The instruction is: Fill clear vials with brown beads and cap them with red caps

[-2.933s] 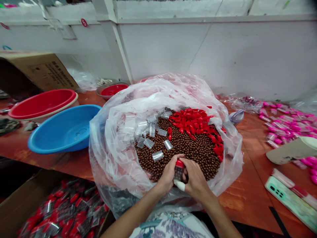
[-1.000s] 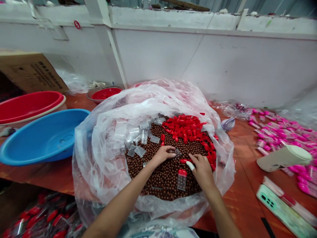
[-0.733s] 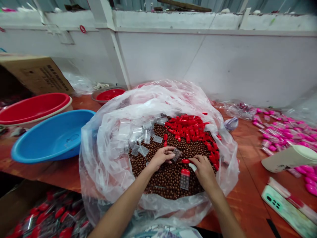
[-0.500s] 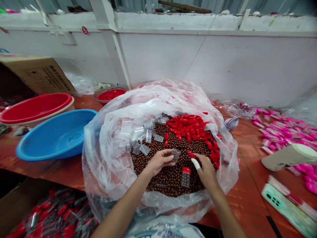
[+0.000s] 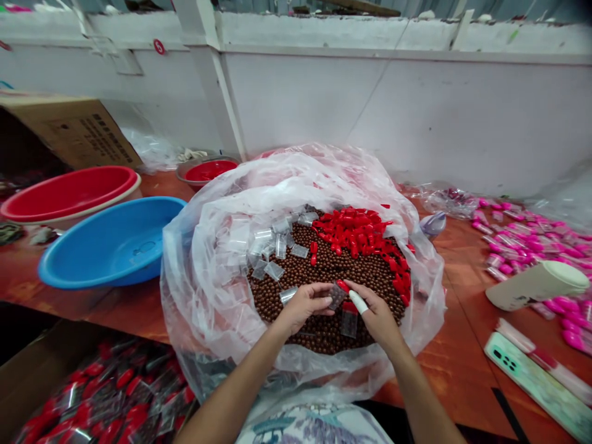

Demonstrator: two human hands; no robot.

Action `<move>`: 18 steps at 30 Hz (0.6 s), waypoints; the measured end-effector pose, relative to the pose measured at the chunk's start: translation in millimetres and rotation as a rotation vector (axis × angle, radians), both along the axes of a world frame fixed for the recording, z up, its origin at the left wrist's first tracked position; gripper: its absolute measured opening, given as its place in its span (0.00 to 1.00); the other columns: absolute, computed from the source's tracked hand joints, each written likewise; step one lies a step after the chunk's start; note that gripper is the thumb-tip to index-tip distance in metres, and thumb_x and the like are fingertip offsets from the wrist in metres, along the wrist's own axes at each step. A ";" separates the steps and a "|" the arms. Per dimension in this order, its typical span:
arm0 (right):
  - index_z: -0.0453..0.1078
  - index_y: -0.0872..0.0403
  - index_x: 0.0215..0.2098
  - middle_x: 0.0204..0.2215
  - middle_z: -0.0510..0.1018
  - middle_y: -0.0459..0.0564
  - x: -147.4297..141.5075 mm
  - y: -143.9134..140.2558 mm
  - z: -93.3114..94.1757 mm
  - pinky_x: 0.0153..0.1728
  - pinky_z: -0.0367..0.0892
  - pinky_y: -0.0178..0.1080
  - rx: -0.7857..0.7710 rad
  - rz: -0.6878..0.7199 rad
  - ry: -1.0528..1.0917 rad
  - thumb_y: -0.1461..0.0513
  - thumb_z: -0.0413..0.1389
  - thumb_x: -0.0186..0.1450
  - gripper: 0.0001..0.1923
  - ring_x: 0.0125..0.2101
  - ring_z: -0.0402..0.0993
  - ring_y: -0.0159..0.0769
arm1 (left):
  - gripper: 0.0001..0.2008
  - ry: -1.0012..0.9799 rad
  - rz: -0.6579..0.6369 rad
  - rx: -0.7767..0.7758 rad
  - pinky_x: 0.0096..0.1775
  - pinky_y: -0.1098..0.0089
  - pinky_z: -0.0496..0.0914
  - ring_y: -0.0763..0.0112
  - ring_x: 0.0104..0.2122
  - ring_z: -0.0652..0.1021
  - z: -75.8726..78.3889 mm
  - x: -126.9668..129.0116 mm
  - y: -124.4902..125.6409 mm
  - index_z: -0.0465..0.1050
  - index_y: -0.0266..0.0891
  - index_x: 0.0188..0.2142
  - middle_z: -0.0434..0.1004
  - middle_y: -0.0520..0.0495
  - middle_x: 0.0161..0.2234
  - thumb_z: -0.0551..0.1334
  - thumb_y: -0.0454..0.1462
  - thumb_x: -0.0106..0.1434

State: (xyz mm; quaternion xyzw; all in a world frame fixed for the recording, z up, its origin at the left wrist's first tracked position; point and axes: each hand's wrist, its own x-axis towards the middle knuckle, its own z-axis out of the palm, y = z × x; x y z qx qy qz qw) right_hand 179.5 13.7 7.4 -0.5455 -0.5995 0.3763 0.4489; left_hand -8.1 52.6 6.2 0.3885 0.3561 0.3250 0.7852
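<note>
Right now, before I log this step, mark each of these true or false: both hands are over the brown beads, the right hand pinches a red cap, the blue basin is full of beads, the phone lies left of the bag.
1. Both hands are over the brown beads. True: left hand and right hand meet above them.
2. The right hand pinches a red cap. True.
3. The blue basin is full of beads. False: no beads show in it.
4. The phone lies left of the plastic bag. False: it lies to the right, on the table.
</note>
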 end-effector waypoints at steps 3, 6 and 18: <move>0.65 0.48 0.51 0.50 0.71 0.50 -0.9 -1.2 3.8 0.51 0.60 0.50 -0.114 -0.100 0.254 0.54 0.52 0.61 0.20 0.49 0.68 0.41 | 0.23 0.009 -0.016 0.014 0.41 0.62 0.71 0.65 0.39 0.74 -0.8 -0.9 -3.4 0.71 0.36 0.46 0.73 0.41 0.44 0.68 0.36 0.49; 0.61 0.48 0.55 0.47 0.74 0.51 2.0 -2.2 5.8 0.42 0.69 0.48 -0.253 -0.135 0.580 0.54 0.55 0.59 0.26 0.40 0.74 0.40 | 0.22 0.014 -0.026 0.018 0.40 0.64 0.70 0.67 0.38 0.74 -3.5 -1.0 -7.6 0.71 0.35 0.46 0.74 0.42 0.42 0.67 0.36 0.50; 0.65 0.48 0.49 0.47 0.72 0.49 -17.4 -2.6 -8.8 0.45 0.67 0.44 -0.144 -0.132 0.502 0.56 0.53 0.61 0.18 0.44 0.71 0.39 | 0.22 0.024 -0.103 0.026 0.37 0.66 0.70 0.65 0.37 0.74 -12.6 10.2 -26.3 0.73 0.34 0.44 0.75 0.42 0.40 0.67 0.38 0.49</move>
